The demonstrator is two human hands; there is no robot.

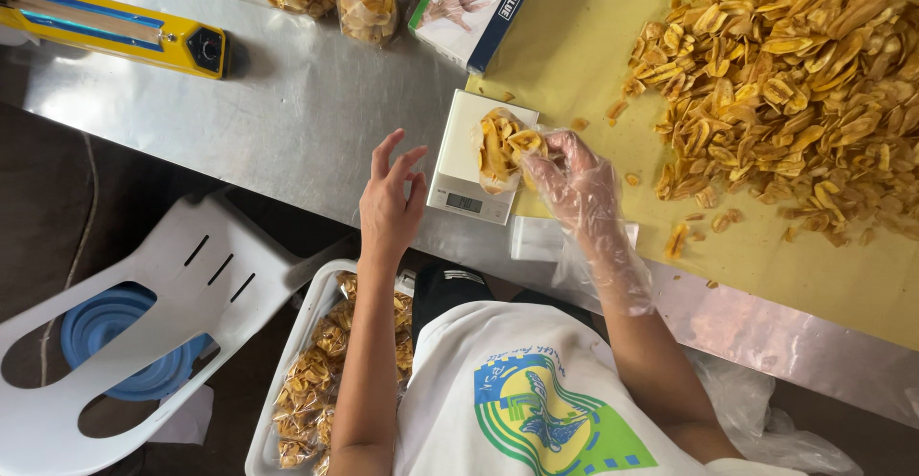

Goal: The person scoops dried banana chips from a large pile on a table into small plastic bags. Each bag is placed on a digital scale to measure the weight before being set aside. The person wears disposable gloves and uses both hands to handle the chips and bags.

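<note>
yellow heat sealer (115,26) lies at far left on the steel worktop (297,122); white plastic chair (144,304) below it, tray of filled bags (306,380) by the lap. left hand (391,203) bare, fingers spread loosely, holding nothing, just beside the white digital scale (469,174). open clear bag of banana chips (500,147) sits on the scale pan. right hand (574,184) in a thin plastic glove, fingertips pinched on a chip at the bag mouth. loose chip heap (795,83) on yellow paper (574,45) to the right. judged step: weighing a portion; next move calls for reading the display and trimming or topping up.
</note>
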